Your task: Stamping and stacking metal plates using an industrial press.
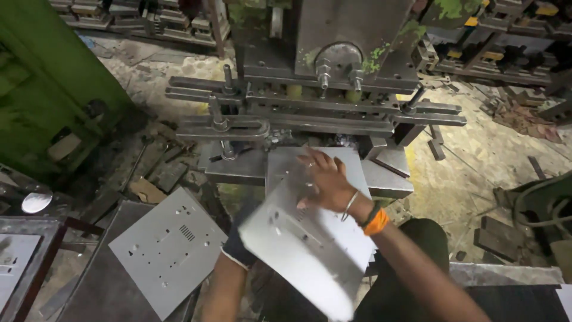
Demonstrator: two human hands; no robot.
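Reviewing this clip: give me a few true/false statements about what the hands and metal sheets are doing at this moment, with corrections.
1. The right hand lies on top of a grey metal sheet in front of the press. True.
2. The left hand is bare. False: it appears to wear a dark glove, and it supports the sheet from below at its left edge.
3. Another punched sheet lies flat on the stack at lower left. True.
4. The right wrist carries an orange band. True.
5. The held sheet is blank, with no holes. False: small punched holes show across its surface.
6. The press frame is painted bright red. False: it is grey metal with flaking green patches.
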